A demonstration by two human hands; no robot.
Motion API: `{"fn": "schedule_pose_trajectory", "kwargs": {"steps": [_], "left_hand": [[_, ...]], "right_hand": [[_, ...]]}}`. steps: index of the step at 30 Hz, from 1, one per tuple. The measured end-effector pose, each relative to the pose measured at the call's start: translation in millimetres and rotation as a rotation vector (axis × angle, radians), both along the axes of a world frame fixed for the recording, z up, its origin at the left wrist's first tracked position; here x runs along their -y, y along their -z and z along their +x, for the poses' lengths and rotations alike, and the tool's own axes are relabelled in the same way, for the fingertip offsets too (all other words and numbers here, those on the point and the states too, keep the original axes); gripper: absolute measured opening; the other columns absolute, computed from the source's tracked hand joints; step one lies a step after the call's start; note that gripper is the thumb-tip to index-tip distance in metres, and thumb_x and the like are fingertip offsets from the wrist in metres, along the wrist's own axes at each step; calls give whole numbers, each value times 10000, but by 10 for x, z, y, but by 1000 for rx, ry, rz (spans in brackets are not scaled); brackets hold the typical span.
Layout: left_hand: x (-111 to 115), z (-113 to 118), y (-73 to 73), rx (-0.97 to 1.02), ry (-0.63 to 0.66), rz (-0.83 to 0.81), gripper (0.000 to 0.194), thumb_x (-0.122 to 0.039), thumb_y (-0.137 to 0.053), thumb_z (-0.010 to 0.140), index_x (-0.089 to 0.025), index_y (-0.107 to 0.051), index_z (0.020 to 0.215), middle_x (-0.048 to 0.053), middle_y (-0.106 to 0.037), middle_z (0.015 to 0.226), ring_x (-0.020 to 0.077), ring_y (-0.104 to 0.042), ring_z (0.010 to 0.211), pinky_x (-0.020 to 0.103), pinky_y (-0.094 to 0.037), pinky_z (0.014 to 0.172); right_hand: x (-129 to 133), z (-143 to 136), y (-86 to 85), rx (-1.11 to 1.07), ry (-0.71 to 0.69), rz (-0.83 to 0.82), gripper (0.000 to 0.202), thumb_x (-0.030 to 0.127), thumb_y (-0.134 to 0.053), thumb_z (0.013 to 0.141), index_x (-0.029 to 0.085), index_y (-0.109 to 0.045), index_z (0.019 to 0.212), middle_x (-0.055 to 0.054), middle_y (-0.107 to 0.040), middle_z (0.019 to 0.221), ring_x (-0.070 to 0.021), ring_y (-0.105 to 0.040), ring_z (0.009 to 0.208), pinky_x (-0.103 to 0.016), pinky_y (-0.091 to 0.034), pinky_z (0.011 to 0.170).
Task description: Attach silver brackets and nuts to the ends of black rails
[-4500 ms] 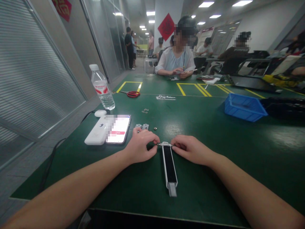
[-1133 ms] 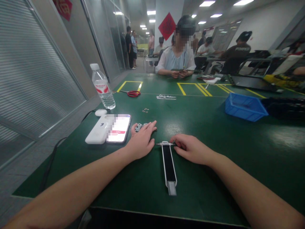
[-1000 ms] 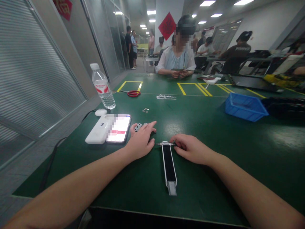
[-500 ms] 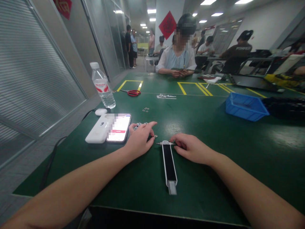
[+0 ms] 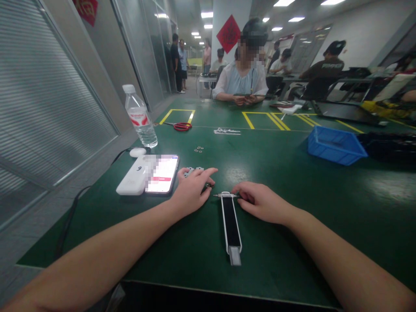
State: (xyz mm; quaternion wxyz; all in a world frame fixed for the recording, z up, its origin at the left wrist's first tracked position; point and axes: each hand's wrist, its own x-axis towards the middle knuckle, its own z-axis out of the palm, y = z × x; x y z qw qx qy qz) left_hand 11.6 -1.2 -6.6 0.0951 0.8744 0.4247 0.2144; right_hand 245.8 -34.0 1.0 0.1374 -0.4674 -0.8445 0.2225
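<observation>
My left hand (image 5: 191,190) is partly closed around a light-grey piece with round holes (image 5: 191,171), mostly covered by the fingers. One finger stretches forward, and a small ring-like nut (image 5: 208,186) sits by the thumb and fingertips. Just right of it lies a long white-framed bar (image 5: 231,221) with a black middle and a grey metal end. A thin metal rod (image 5: 217,195) crosses the bar's far end. My right hand (image 5: 255,198) is closed with its fingertips at the right end of that rod; the grip itself is partly hidden.
Left are a white box (image 5: 130,177), a phone (image 5: 162,175), a white case (image 5: 138,152) and a water bottle (image 5: 143,123). Several small rings (image 5: 199,149), red-handled scissors (image 5: 182,127) and thin white pieces (image 5: 227,131) lie beyond. A blue bin (image 5: 336,147) stands right; a person (image 5: 242,84) sits opposite.
My left fingers have shifted slightly right and come over the small nut, which has moved a little left toward the thumb. My right hand and the bar have stayed put.
</observation>
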Motion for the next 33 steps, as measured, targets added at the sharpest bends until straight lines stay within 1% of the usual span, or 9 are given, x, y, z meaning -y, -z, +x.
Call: {"fn": "schedule_pose_trajectory", "kwargs": {"steps": [9, 14, 16, 21, 26, 28, 29, 31, 33], "left_hand": [[6, -6, -47, -48, -1, 48, 439, -132, -526, 838, -243, -472, 1259, 3, -731, 957, 233, -577, 1108, 492, -179, 1006], [-31, -17, -57, -108, -31, 114, 328, -139, -483, 881, -233, -539, 1191, 41, -729, 1007, 250, -578, 1113, 513, -189, 995], [-54, -35, -59, -113, -43, 127, 321, -132, -472, 884, -229, -550, 1180, 50, -726, 1013, 253, -587, 1097, 515, -197, 990], [-62, -56, -76, -51, -72, 128, 349, -123, -496, 859, -234, -545, 1186, 30, -716, 998, 242, -600, 1050, 479, -224, 974], [16, -16, -120, 67, -108, 61, 326, -151, -551, 822, -246, -558, 1133, -4, -714, 954, 224, -617, 1007, 432, -262, 946], [47, -2, -125, 133, -115, 27, 294, -172, -569, 818, -243, -559, 1103, -10, -719, 931, 224, -623, 1004, 432, -277, 943], [60, 4, -123, 172, -115, 9, 281, -183, -579, 815, -240, -557, 1089, -11, -723, 917, 225, -628, 1002, 437, -287, 943], [85, 14, -115, 252, -100, -27, 264, -201, -603, 807, -232, -548, 1063, -11, -732, 885, 230, -639, 1002, 451, -311, 944], [111, 27, -107, 328, -59, -59, 263, -210, -631, 797, -224, -542, 1043, -11, -739, 853, 233, -652, 1000, 460, -339, 951]], "right_hand": [[-5, -2, -1, -8, -1, 11, 214, 92, -524, 811, 168, -612, 991, 20, -484, 701, -115, -459, 625, -229, -336, 586], [-4, 7, 10, -18, -6, 11, 217, 99, -527, 812, 173, -616, 996, 19, -491, 707, -113, -461, 622, -228, -338, 584], [0, 6, 5, -17, -6, 10, 213, 101, -525, 813, 173, -616, 991, 19, -491, 707, -113, -464, 625, -227, -341, 584], [7, 4, -10, -16, -7, 3, 208, 105, -519, 823, 168, -615, 996, 15, -497, 708, -116, -466, 624, -233, -349, 582], [-2, 26, 11, -56, -9, -3, 208, 116, -525, 812, 168, -607, 996, 17, -505, 702, -113, -475, 607, -232, -363, 569], [-3, 39, 22, -105, -1, 32, 216, 137, -525, 813, 171, -600, 1012, 11, -522, 717, -110, -483, 602, -230, -377, 569], [0, 44, 24, -129, 5, 75, 210, 156, -526, 819, 173, -597, 1016, 6, -531, 729, -109, -484, 601, -231, -384, 572], [14, 41, 19, -172, 18, 192, 187, 208, -532, 841, 177, -600, 1012, -5, -545, 743, -109, -481, 595, -237, -395, 579], [42, 17, 0, -206, 19, 311, 172, 259, -542, 867, 180, -614, 1002, -12, -555, 736, -111, -481, 588, -244, -401, 581]]}}
